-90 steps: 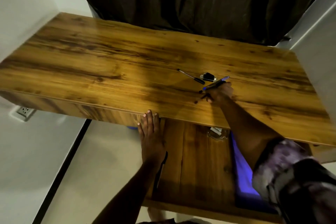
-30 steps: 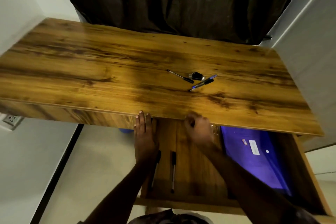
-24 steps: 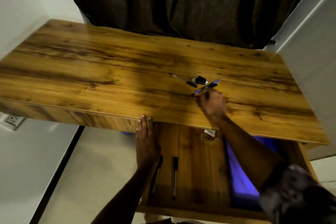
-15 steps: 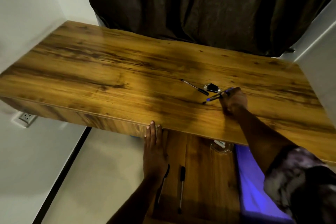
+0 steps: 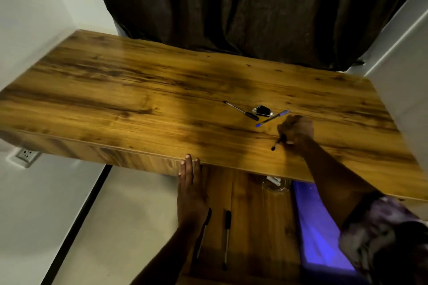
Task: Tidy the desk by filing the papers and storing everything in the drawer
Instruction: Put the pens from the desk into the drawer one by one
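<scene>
Head view: the right hand (image 5: pixel 295 131) has just closed around a black pen (image 5: pixel 276 143) near the surface's (image 5: pixel 139 104) front edge, having reached back up from the open drawer (image 5: pixel 259 220) below that edge. That likely makes this the third pen bound for storage; two pens (image 5: pixel 227 236) already lie in the drawer beside the purple folder (image 5: pixel 317 227). A blue pen (image 5: pixel 272 118), another black pen (image 5: pixel 242 111) and a small dark object (image 5: pixel 262 110), hard to identify, remain toward the right of the surface. The left hand (image 5: pixel 191 194) lies flat, fingers together, on the drawer's left edge, gripping nothing. A clear item (image 5: pixel 275 184) is half hidden under the front edge.
</scene>
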